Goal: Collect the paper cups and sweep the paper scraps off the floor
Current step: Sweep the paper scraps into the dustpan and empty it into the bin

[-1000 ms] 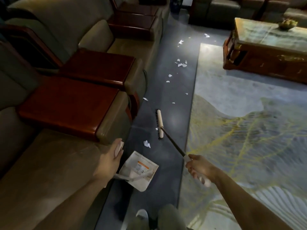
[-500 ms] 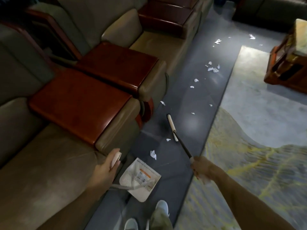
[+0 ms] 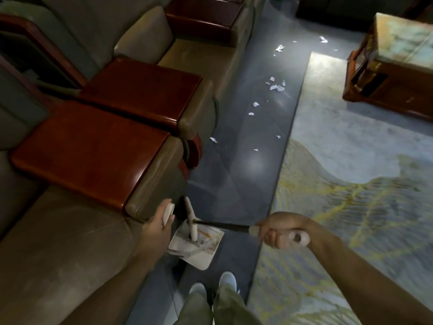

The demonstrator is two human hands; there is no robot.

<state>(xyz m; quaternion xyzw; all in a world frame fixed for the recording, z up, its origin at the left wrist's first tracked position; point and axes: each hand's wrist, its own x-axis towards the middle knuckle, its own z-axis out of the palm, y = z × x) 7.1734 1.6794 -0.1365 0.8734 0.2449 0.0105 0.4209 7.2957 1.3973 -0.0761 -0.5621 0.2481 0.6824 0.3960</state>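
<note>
My left hand (image 3: pixel 155 227) grips the white handle of a white dustpan (image 3: pixel 199 249) that sits on the dark floor beside the sofa. My right hand (image 3: pixel 280 231) grips the pale grip of a broom with a dark shaft (image 3: pixel 222 225). The broom's cream head (image 3: pixel 191 219) lies over the mouth of the dustpan. Several white paper scraps (image 3: pixel 276 86) lie scattered on the dark floor strip farther ahead, one (image 3: pixel 213 140) close to the sofa arm. No paper cups show in this view.
Tan sofas with red wooden armrest tops (image 3: pixel 93 146) line the left side. A patterned rug (image 3: pixel 351 172) covers the floor on the right. A wooden coffee table (image 3: pixel 393 66) stands at the far right. My shoes (image 3: pixel 227 279) are at the bottom.
The broom head has been drawn back from the open floor to the dustpan mouth. The two scraps near the dustpan are no longer visible on the floor. The view has tilted down and left.
</note>
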